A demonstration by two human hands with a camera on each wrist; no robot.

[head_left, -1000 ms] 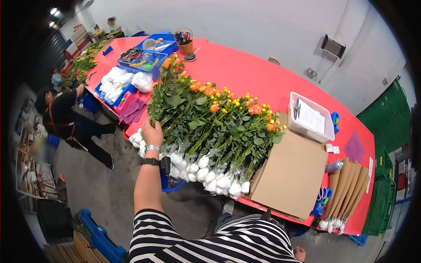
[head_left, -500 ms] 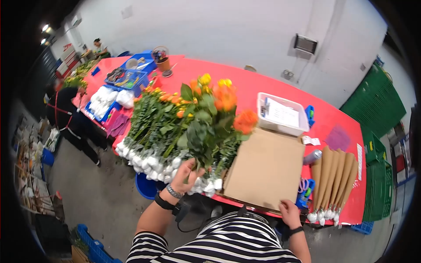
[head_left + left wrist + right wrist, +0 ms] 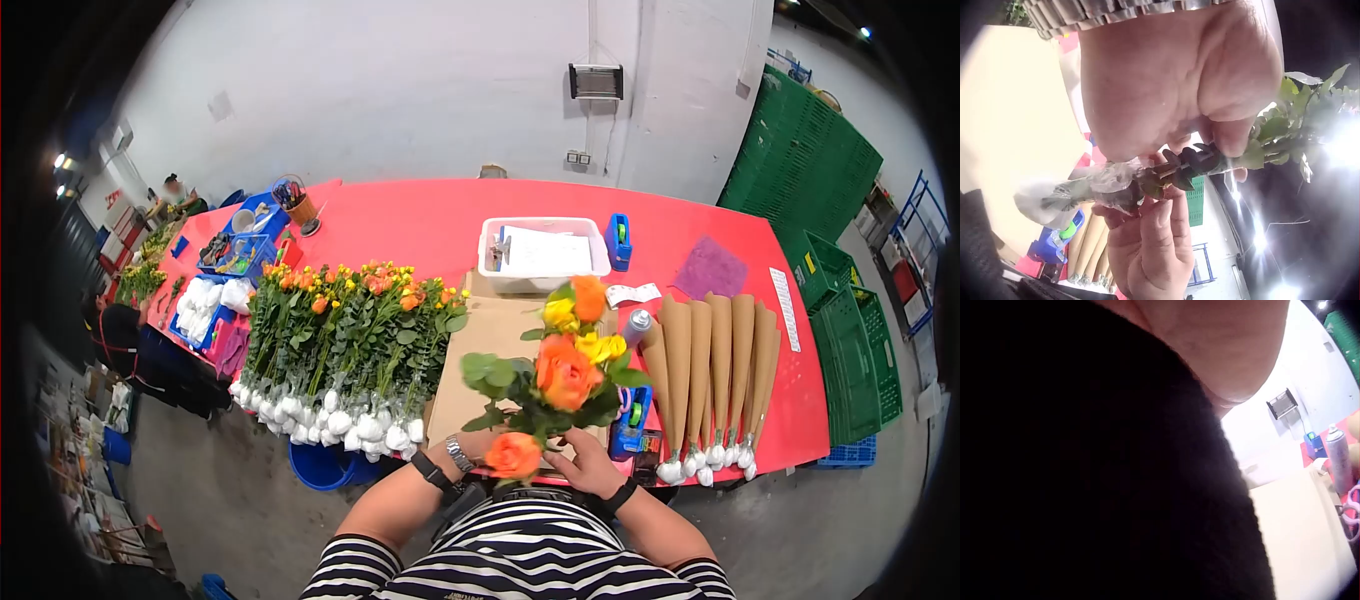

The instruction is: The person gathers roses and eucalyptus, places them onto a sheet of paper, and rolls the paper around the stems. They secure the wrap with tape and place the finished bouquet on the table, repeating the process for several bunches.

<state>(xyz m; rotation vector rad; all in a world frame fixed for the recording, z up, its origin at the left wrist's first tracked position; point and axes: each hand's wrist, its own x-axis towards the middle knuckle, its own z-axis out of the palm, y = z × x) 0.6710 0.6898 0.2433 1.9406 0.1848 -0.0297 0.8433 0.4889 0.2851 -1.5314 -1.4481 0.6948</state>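
A small bouquet (image 3: 568, 372) of orange roses, yellow blooms and green leaves is upright in front of my body, over the kraft paper sheets (image 3: 483, 345). My left hand (image 3: 482, 446) grips its stems, partly hidden behind a rose in the head view. In the left wrist view, white wrapping (image 3: 1044, 205) and clear plastic cover the stem ends. From the opposite side my right hand (image 3: 1150, 253) holds the stems by the plastic, its thumb in front. A dark sleeve or band fills most of the right wrist view, with part of the right hand (image 3: 1222, 347) above.
Many similar bouquets (image 3: 345, 340) lie in a row at left, white ends toward me. Paper-wrapped cones (image 3: 712, 370) lie at right, beside a spray can (image 3: 636, 327) and tape dispenser (image 3: 630, 425). A white tray (image 3: 545, 284) with a clipboard stands behind the sheets.
My left hand has lifted a bouquet off the row and carried it right, over the kraft sheets. The right hand has come from the sheets' edge to its stems. The head view has turned right.
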